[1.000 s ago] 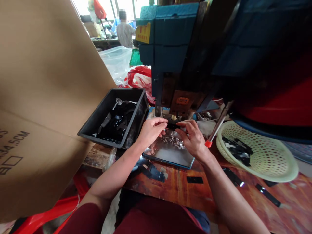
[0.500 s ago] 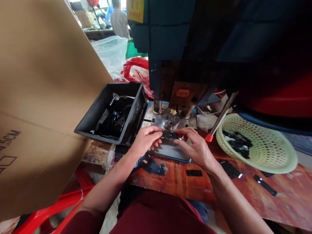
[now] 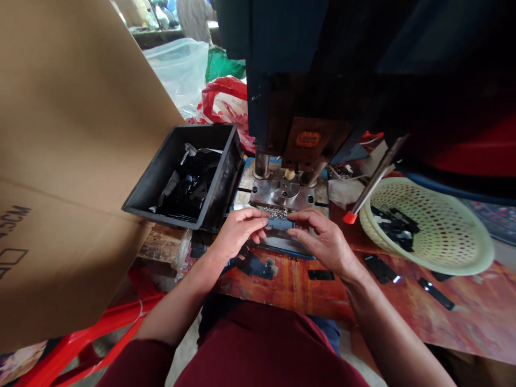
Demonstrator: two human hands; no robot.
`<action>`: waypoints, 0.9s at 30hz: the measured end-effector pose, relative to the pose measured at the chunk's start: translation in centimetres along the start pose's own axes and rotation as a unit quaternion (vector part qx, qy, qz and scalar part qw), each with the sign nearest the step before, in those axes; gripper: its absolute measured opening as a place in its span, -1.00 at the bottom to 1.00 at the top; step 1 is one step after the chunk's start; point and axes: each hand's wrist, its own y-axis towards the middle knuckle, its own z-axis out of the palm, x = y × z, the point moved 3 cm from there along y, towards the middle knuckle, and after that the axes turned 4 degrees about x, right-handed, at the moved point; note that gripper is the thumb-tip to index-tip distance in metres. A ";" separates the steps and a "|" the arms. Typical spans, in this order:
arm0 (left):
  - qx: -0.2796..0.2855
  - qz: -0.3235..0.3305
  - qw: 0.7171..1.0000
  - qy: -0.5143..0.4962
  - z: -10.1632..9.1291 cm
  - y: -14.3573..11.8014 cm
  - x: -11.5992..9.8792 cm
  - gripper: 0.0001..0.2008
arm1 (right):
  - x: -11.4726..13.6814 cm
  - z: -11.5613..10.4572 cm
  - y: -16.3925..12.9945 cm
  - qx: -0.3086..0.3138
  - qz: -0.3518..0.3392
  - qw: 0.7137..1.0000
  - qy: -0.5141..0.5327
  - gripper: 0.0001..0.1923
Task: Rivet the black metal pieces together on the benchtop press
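the left hand [image 3: 237, 232] and the right hand [image 3: 322, 239] meet just in front of the press, fingertips drawn toward each other over a small heap of shiny metal bits [image 3: 276, 212]. the left thumb and forefinger are pinched together at the heap's edge; what sits between them is too small to tell. the right hand's fingers are curled with the tips close together above a small dark strip [image 3: 281, 223], but whether they clamp it cannot be told.

the heap and the strip lie on a metal tray [image 3: 282, 243], directly below the die block [image 3: 282, 193] at 12 o'clock from the hands. the dark body of the press [image 3: 306, 80] towers above and hides everything behind it.

at 10 o'clock, touching the tray's side, stands a black bin [image 3: 189, 177] of dark parts. a big cardboard sheet [image 3: 72, 161] fills 9 o'clock and blocks the view that way. at 2 o'clock a rod with a red tip [image 3: 350, 217] slants down from the press, ending just beside a pale green basket [image 3: 435, 236] at 3 o'clock that holds more dark pieces. loose black strips [image 3: 379, 267] lie on the wooden table [image 3: 403, 306] at 4 o'clock, another black piece [image 3: 321, 274] at 6 o'clock.
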 end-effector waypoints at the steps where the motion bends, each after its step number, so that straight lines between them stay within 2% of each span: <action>1: 0.000 -0.001 1.000 0.002 0.0 0.0 0.1 -0.79 | 0.0 0.0 0.0 0.002 0.000 1.000 -0.003 -0.75; 7: -0.006 -0.004 1.000 0.006 0.0 0.0 -0.2 -0.80 | 0.0 0.0 -0.1 0.006 -0.029 0.999 -0.029 -0.73; 13: -0.007 -0.020 0.999 0.043 0.5 1.1 -2.0 -0.81 | 0.1 -0.6 1.3 -0.026 -0.058 0.996 -0.070 -0.78; 17: -0.029 0.028 0.997 0.064 1.0 2.8 -3.8 -0.88 | -0.5 -1.1 3.3 -0.065 -0.061 0.994 -0.066 -0.82; 20: -0.047 0.080 0.989 0.117 1.3 4.4 -5.2 -0.85 | -1.4 -1.6 5.1 -0.097 -0.059 0.990 -0.079 -0.81; 24: -0.067 0.163 0.955 0.237 1.1 6.4 -6.4 -0.86 | -3.0 -2.2 7.4 -0.094 -0.037 0.991 -0.091 -0.77; 27: -0.092 0.183 0.931 0.302 0.8 7.5 -6.3 -0.87 | -3.9 -2.3 8.3 -0.075 -0.026 0.992 -0.095 -0.76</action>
